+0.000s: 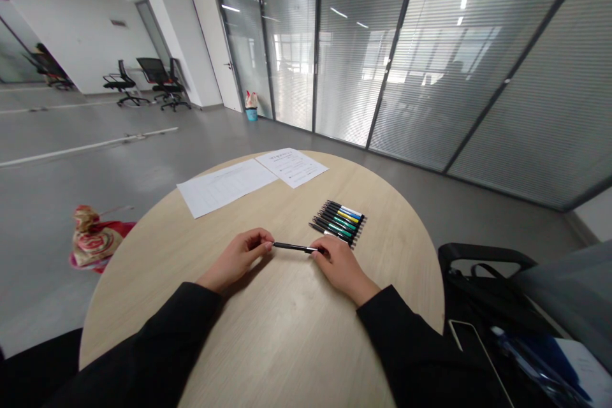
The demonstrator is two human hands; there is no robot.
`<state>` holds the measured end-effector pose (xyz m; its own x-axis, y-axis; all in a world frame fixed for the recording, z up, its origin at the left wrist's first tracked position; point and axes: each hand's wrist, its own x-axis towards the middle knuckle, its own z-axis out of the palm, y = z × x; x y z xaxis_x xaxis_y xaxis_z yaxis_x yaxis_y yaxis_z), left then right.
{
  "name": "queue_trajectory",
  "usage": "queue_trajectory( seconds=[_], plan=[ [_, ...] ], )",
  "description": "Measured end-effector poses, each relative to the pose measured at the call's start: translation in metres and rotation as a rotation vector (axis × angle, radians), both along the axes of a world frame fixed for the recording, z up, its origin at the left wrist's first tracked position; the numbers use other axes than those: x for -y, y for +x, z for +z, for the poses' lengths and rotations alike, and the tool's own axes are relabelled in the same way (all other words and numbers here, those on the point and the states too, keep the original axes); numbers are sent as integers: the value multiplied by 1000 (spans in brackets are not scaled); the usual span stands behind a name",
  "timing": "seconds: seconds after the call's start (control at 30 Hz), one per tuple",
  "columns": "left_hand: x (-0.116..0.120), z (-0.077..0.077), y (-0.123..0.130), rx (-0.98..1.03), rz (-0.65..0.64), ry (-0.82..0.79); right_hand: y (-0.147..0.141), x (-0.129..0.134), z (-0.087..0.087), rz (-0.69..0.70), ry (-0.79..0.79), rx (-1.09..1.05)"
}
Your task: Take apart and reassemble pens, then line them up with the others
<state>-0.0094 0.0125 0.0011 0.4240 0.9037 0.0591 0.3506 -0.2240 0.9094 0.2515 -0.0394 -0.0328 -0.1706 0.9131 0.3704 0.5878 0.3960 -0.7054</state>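
Observation:
A black pen (292, 247) lies nearly level between my two hands, over the middle of the round wooden table (272, 331). My left hand (243, 256) pinches its left tip between thumb and fingers. Its right end is in my right hand (337, 262), whose fingers are closed on it and hide that end. Just beyond my right hand a row of several pens (338, 222) lies side by side, with white, blue, yellow and green parts on dark barrels.
Two printed sheets, one at the left (227, 186) and one at the right (291, 167), lie near the table's far edge. A chair (488, 258) with a bag and a phone stands at the right. A red and beige bag (98, 242) is on the floor at the left.

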Motion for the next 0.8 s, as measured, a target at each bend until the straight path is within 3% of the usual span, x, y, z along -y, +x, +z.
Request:
queue_trajectory(
  seconds=[0.43,0.8],
  plan=[
    [3,5,2,71,-31,-30,0,3,6,25,-9,-43],
    [3,4,3,52,-36,14,1,0,0,-23,-35,-69]
  ],
)
